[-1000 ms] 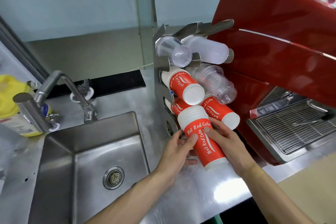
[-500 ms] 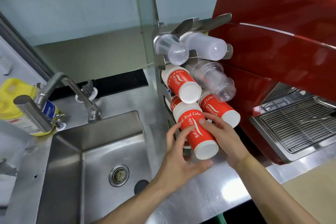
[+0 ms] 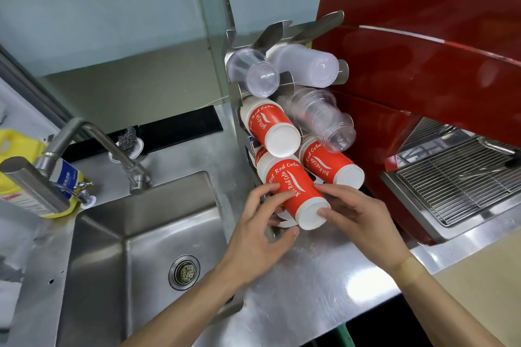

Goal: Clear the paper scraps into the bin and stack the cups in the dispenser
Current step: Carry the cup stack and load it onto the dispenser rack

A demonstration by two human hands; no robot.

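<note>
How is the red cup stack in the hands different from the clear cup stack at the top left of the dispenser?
The held red stack is opaque paper with white lettering; the top-left clear stack is see-through plastic, unprinted. Left hand and right hand grip the red one; nothing touches the clear one. Both point bottoms outward from the dispenser.

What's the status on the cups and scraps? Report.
Done: the dispenser already holds clear and red cup stacks. In hand: left hand and right hand push a red cup stack into a lower slot. No scraps or bin are in view.
</note>
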